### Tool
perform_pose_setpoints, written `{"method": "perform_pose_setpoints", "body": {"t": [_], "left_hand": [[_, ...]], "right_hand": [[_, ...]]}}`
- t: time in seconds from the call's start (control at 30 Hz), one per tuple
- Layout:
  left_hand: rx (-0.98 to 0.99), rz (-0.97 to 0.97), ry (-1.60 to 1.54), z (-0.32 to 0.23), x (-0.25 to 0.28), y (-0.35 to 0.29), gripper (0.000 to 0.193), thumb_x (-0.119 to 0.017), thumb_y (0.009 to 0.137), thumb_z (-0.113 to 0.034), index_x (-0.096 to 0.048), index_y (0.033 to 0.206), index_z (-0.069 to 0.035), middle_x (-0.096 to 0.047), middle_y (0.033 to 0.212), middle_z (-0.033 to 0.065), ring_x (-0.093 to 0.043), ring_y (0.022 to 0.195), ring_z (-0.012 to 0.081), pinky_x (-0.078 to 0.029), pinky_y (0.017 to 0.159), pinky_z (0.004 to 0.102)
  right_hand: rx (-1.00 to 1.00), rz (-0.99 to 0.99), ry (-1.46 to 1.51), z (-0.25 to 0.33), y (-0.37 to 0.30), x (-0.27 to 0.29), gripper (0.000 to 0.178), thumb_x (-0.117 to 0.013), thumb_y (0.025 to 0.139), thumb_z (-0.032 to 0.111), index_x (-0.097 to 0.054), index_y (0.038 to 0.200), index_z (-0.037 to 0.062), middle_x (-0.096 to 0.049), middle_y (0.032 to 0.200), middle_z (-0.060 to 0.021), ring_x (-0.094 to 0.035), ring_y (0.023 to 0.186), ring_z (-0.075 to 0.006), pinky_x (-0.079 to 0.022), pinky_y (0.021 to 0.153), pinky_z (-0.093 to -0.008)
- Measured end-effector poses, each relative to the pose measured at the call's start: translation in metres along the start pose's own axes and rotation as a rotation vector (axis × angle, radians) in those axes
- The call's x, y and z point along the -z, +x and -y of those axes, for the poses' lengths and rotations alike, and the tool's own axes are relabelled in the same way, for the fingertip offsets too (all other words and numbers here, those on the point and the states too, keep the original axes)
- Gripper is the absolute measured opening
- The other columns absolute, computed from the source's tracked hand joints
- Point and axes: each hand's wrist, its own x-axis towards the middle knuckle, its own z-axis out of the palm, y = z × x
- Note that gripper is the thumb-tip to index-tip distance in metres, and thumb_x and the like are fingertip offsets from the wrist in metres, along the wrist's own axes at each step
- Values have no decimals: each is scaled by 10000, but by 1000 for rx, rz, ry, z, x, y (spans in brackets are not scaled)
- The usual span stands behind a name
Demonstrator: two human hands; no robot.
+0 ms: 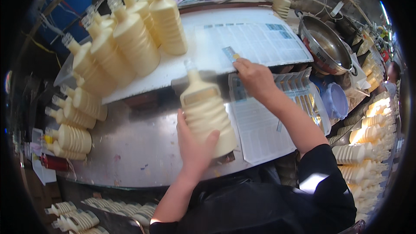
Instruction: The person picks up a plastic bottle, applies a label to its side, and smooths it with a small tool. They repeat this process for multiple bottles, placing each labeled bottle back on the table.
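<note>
My left hand [195, 145] is wrapped round the lower body of a cream-coloured ribbed bottle [206, 112], which leans away from me with its neck toward the white board. The bottle is slightly blurred. Between the thumb and fingers of my right hand [255, 78] is pinched a small blue-and-yellow label [229, 53], held over the board's front edge. A sheet of labels [251, 39] lies flat on the white board [201, 28]. Just below my right forearm, a second label sheet [260, 130] rests on the metal table [138, 143].
Several cream bottles [134, 43] stand at the board's left end. More bottles lie at the table's left edge [76, 138], beside a red can [54, 162]. On the right are a large metal pan [325, 39], a lilac basin [335, 100] and stacked bottles [355, 154].
</note>
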Motion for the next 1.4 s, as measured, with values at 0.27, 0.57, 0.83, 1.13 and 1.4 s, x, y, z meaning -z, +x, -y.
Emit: {"method": "perform_pose_setpoints", "body": {"t": [0.27, 0.57, 0.83, 1.13, 1.4], "left_hand": [[-214, 33, 231, 34, 10, -60, 1058, -841, 709, -275, -265, 1543, 28, -412, 1467, 260, -411, 1358, 437, -321, 1163, 527], [-157, 99, -375, 65, 15, -52, 1057, -782, 824, -542, -265, 1551, 25, -381, 1507, 199, -368, 1428, 334, -276, 1206, 461], [30, -1, -402, 43, -1, -45, 603, -604, 1044, -295, -320, 1480, 11, -417, 1476, 178, -377, 1420, 275, -297, 1192, 417], [-12, -32, -651, 52, -4, -44, 598, -562, 1069, -284, -317, 1537, -3, -416, 1515, 150, -407, 1396, 235, -296, 1189, 373], [-32, -67, -320, 47, -10, -41, 707, -638, 1010, -341, -338, 1506, 63, -417, 1472, 209, -436, 1380, 294, -346, 1166, 425]], "right_hand": [[-104, 56, 617, 34, -5, 56, 113, -651, 894, 27, -732, 972, 37, -745, 936, -137, -725, 802, -313, -567, 688, -362], [714, 52, 316, 92, -77, 95, 204, -686, 808, 182, -647, 982, 84, -666, 1062, -45, -682, 698, -172, -542, 522, -325], [732, -2, 289, 78, -94, 74, 306, -676, 788, 124, -711, 1090, 95, -686, 1320, -85, -594, 583, -138, -489, 530, -302], [-91, 104, 786, 80, -114, 58, 303, -644, 994, 201, -678, 1253, 47, -707, 1196, -158, -727, 798, -221, -568, 660, -301], [-661, 472, 1237, 123, -102, 54, 722, -728, 911, 266, -440, 1503, -28, -678, 1217, -100, -574, 660, -34, -487, 596, -229]]}}
